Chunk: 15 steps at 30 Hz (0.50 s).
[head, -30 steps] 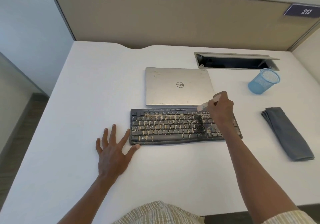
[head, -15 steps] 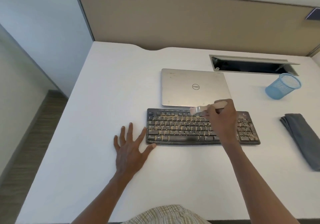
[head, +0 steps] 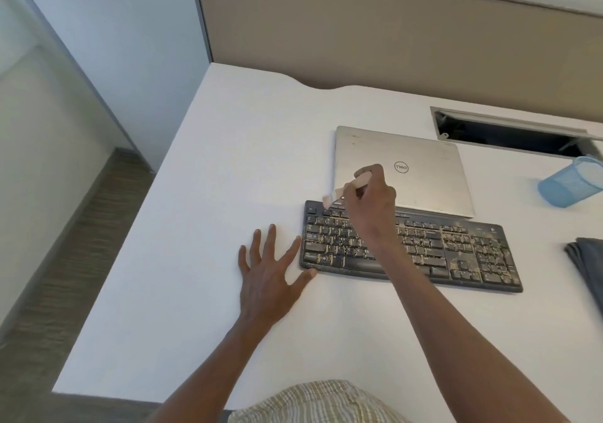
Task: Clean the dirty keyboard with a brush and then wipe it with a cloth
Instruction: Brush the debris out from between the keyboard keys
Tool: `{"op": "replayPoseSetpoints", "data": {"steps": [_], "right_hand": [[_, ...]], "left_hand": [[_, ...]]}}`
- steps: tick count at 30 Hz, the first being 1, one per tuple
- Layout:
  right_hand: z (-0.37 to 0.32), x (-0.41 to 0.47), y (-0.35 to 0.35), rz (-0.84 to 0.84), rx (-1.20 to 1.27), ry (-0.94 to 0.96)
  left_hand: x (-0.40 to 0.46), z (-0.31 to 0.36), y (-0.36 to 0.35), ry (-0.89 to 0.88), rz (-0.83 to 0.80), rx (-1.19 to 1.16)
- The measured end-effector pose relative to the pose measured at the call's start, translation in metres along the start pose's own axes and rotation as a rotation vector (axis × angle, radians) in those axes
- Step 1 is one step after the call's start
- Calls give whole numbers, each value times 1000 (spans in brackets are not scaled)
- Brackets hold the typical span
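At frame centre, my right hand (head: pixel 372 204) pinches the small wooden brush (head: pixel 347 189) over the dirty black keyboard's (head: pixel 456 253) upper-left corner, its length stretching rightward, while my left hand (head: pixel 267 279) lies spread.

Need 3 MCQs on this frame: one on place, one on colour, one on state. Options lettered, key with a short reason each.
1. Where is the brush head?
A. over the keyboard's far left corner
B. inside the mesh cup
C. on the folded cloth

2. What colour is the mesh cup?
A. red
B. blue
C. black

3. What state is the laptop in?
A. open, screen lit
B. closed, lid up
C. standing on its edge

Key:
1 A: the right hand grips the brush with its bristles at the far left corner of the keyboard, while the left hand lies flat on the desk, thumb at the keyboard's near left corner.
2 B: the cup at the right edge is blue mesh.
3 B: the silver lid lies flat, logo showing.
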State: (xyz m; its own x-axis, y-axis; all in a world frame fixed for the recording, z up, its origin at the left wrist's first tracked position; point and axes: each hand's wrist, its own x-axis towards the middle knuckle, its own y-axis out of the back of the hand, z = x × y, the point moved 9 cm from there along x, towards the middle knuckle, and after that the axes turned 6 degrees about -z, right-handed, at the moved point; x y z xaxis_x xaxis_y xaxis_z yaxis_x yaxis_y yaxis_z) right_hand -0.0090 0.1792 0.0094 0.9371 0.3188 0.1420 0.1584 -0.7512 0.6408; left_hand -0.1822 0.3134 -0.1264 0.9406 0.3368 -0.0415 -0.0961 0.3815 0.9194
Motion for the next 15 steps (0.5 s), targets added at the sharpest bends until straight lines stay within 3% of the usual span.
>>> {"op": "replayPoseSetpoints", "data": {"steps": [11,15], "right_hand": [[5,7,-18,-147,-189,45],[5,7,-11,-115,-109,28]], "left_hand": [[1,-2,-3,10,5,26],[1,-2,-3,13,9,37]]}}
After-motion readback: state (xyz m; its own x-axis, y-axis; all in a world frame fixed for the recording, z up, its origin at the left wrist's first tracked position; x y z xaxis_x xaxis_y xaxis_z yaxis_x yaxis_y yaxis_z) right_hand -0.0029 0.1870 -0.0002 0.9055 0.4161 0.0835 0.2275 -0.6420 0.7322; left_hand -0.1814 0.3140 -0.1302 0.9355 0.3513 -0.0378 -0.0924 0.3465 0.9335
